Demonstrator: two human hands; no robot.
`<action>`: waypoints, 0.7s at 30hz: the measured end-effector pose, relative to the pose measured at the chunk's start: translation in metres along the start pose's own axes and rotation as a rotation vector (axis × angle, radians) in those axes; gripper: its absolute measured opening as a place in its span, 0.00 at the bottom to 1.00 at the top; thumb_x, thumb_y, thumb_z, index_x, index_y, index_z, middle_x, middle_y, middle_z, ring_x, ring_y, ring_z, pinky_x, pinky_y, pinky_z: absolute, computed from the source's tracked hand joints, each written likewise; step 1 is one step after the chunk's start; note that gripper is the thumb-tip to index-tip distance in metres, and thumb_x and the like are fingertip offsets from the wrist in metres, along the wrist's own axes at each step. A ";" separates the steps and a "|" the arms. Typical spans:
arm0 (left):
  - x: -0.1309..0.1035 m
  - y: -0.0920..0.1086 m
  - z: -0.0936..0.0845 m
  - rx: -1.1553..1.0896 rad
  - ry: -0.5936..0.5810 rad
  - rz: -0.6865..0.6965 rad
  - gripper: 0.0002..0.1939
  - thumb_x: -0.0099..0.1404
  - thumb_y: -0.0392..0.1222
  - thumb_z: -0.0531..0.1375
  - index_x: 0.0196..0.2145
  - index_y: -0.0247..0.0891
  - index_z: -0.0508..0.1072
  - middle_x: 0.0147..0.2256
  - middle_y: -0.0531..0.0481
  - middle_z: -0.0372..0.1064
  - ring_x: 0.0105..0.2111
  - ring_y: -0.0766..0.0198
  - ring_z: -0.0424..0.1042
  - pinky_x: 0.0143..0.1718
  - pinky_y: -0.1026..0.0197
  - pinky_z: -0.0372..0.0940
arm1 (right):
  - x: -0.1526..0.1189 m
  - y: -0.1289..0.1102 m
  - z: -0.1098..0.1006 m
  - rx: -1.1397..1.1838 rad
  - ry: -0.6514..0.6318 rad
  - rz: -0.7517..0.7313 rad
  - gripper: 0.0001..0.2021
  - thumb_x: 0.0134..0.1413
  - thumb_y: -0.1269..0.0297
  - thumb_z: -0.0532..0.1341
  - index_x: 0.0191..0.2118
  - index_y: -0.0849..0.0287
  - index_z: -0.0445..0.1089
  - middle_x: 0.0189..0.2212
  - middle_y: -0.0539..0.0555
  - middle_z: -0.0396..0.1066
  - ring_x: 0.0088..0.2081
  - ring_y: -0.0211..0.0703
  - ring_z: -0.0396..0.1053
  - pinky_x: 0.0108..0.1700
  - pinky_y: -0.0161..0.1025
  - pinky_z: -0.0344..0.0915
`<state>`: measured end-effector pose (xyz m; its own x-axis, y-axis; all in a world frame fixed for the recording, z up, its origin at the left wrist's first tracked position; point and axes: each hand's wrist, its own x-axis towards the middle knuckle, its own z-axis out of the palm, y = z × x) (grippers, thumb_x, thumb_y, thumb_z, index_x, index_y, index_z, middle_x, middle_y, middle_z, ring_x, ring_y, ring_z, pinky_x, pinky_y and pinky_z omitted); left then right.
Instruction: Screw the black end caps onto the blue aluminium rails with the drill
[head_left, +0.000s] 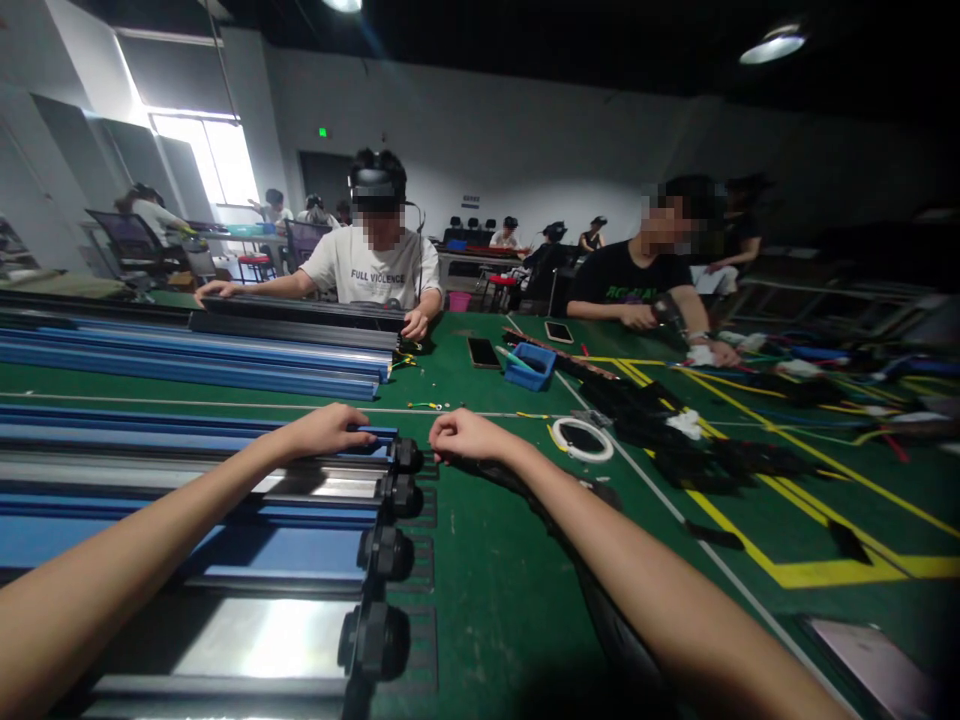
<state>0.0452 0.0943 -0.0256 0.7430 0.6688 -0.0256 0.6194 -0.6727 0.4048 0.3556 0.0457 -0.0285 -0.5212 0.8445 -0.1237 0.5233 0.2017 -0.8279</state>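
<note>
Several long blue and silver metal profiles (300,535) lie side by side at the left. Black cable glands (386,553) stick out of their right ends, with flat black slotted pieces (424,560) beneath. Over the farthest profile of this near group, my left hand (330,430) rests with its fingers curled on the blue metal, close to the end. Just right of that profile's gland, my right hand (469,437) is closed with fingers bent together. What it pinches, if anything, is too small to tell.
Across the green table (495,560), one person holds a long black profile (300,315); another works at the right beside bundled cables. Between them are a blue bin (529,366), phones (484,352) and a white ring-shaped roll (582,439). Another phone (862,655) lies near right.
</note>
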 end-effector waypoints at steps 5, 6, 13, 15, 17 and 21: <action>0.000 -0.001 0.002 0.000 0.011 -0.008 0.26 0.70 0.61 0.54 0.35 0.34 0.77 0.29 0.51 0.70 0.27 0.65 0.63 0.30 0.63 0.52 | 0.000 0.002 0.000 -0.001 0.013 -0.002 0.05 0.48 0.69 0.61 0.31 0.60 0.74 0.26 0.52 0.78 0.28 0.40 0.74 0.32 0.33 0.67; 0.001 -0.001 0.002 -0.001 0.013 -0.007 0.26 0.70 0.61 0.54 0.35 0.34 0.77 0.29 0.50 0.70 0.28 0.64 0.64 0.31 0.63 0.52 | 0.000 0.002 0.000 -0.001 0.014 -0.003 0.05 0.48 0.69 0.61 0.31 0.60 0.74 0.26 0.51 0.78 0.28 0.39 0.74 0.32 0.33 0.66; 0.001 0.001 0.002 0.003 0.012 -0.015 0.26 0.70 0.62 0.54 0.36 0.35 0.78 0.30 0.49 0.72 0.30 0.62 0.66 0.33 0.63 0.54 | -0.002 0.001 0.000 0.011 0.007 0.001 0.04 0.49 0.69 0.60 0.31 0.60 0.73 0.26 0.51 0.78 0.28 0.39 0.73 0.31 0.33 0.67; 0.001 0.001 0.003 0.001 0.017 -0.010 0.26 0.70 0.61 0.54 0.36 0.35 0.78 0.30 0.49 0.72 0.30 0.61 0.66 0.33 0.62 0.55 | -0.003 -0.001 0.000 0.013 0.009 0.008 0.04 0.50 0.70 0.60 0.30 0.60 0.73 0.26 0.52 0.78 0.28 0.39 0.73 0.30 0.33 0.67; 0.002 0.000 0.003 -0.002 0.020 -0.010 0.25 0.70 0.60 0.54 0.36 0.36 0.78 0.30 0.49 0.72 0.30 0.61 0.67 0.34 0.62 0.55 | -0.003 -0.003 0.000 0.012 0.013 0.013 0.04 0.50 0.70 0.60 0.30 0.60 0.73 0.26 0.52 0.77 0.27 0.39 0.73 0.30 0.33 0.66; 0.001 -0.002 0.005 -0.009 0.035 -0.023 0.24 0.69 0.60 0.55 0.35 0.36 0.77 0.30 0.49 0.72 0.30 0.62 0.66 0.33 0.63 0.54 | -0.003 -0.004 -0.001 0.002 0.012 0.016 0.04 0.51 0.72 0.60 0.30 0.60 0.73 0.26 0.51 0.77 0.27 0.38 0.73 0.29 0.32 0.65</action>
<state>0.0464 0.0947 -0.0304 0.7190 0.6950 -0.0027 0.6338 -0.6540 0.4131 0.3557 0.0422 -0.0244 -0.5047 0.8533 -0.1305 0.5305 0.1873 -0.8268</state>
